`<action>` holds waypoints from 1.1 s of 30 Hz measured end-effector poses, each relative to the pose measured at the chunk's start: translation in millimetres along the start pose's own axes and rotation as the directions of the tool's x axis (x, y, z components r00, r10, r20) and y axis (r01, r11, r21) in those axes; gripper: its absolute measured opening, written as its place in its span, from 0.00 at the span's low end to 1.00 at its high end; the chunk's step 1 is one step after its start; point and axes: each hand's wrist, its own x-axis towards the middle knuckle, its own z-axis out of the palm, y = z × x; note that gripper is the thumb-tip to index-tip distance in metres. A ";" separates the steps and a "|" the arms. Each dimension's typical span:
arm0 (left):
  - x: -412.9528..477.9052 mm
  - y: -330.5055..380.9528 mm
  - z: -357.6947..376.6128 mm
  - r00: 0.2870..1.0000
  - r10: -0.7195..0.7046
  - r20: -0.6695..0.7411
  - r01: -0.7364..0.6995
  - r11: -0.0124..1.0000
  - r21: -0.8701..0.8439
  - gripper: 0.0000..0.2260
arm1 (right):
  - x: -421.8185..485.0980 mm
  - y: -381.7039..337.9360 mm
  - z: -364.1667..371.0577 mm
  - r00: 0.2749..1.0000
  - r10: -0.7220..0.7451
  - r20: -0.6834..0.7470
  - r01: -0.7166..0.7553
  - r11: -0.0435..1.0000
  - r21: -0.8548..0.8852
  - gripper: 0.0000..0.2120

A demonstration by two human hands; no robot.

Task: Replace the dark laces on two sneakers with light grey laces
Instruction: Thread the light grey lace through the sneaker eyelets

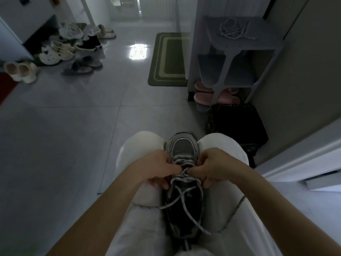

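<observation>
Both my left hand (158, 168) and right hand (215, 167) pinch the soft, limp light grey speckled lace (181, 177) mid-eyelets; light grey-and-black mesh sneaker (184, 200) wedged between my knees, best gripped near lace crossings.

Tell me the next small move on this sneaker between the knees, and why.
Probably pull both lace ends out to take up slack. The left hand and right hand pinch the light grey lace at a middle crossing on the sneaker. The rows toward the toe look threaded, while long loose ends trail across the lap and the upper eyelets look unlaced.
</observation>
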 end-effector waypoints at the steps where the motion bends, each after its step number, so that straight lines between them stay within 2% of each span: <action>1: -0.2 1.7 -0.4 1.000 -0.002 0.004 0.002 1.000 0.021 0.07 | -0.3 -2.9 -0.4 1.000 0.002 0.015 -0.001 0.998 -0.064 0.10; 3: -1.5 3.5 0.4 1.000 0.002 -0.018 -0.001 0.999 0.039 0.07 | -2.0 -7.0 -3.9 1.000 -0.016 0.015 0.018 0.987 -0.162 0.06; 5: -4.1 2.9 2.1 0.998 0.011 -0.058 -0.009 0.999 0.037 0.08 | -2.5 -6.4 -8.2 1.000 -0.028 0.000 0.028 0.983 -0.181 0.08; 9: -6.6 -2.0 7.4 0.990 0.047 -0.135 -0.046 0.999 0.013 0.07 | -2.2 3.3 -7.6 0.999 -0.039 0.001 0.039 0.997 -0.073 0.07; 12: -6.1 -4.7 6.2 0.989 0.059 -0.135 -0.063 0.998 -0.029 0.06 | 0.6 6.0 -6.6 0.998 -0.042 -0.052 0.046 0.994 0.096 0.14; 13: -5.5 -5.2 5.8 0.990 0.057 -0.132 -0.062 0.997 -0.035 0.06 | 3.2 6.0 -6.4 0.994 -0.048 -0.098 0.056 0.995 0.081 0.16; 15: -4.7 -5.0 6.8 0.989 0.055 -0.137 -0.060 0.998 -0.031 0.06 | 7.4 3.3 -6.1 0.983 -0.075 -0.165 0.069 0.997 -0.040 0.16; 18: -2.4 -4.6 9.8 0.989 0.053 -0.141 -0.056 0.998 -0.019 0.06 | 9.8 -7.5 -6.8 0.982 -0.100 -0.160 0.074 0.984 -0.162 0.14; 21: -0.3 -4.4 10.2 0.987 0.044 -0.152 -0.045 0.999 -0.007 0.07 | 11.8 -19.8 -3.6 0.972 -0.164 -0.170 0.088 0.919 -0.384 0.14; 23: -0.8 -4.7 9.7 0.985 0.040 -0.170 -0.045 0.999 -0.025 0.06 | 12.9 -24.6 -1.7 0.966 -0.192 -0.173 0.095 0.886 -0.453 0.13; 26: -3.5 -5.6 9.2 0.980 0.040 -0.194 -0.052 0.997 -0.058 0.06 | 14.9 -25.3 -3.7 0.969 -0.189 -0.157 0.102 0.890 -0.444 0.12; 30: -3.6 -7.2 10.2 0.974 0.057 -0.220 -0.070 0.996 -0.048 0.06 | 12.4 -18.3 1.1 0.938 -0.264 -0.224 0.146 0.888 -0.435 0.12; 33: -4.7 -11.5 9.2 0.978 0.049 -0.203 -0.067 0.994 -0.083 0.06 | 4.5 -7.2 4.4 0.944 -0.230 -0.237 0.168 0.952 -0.255 0.09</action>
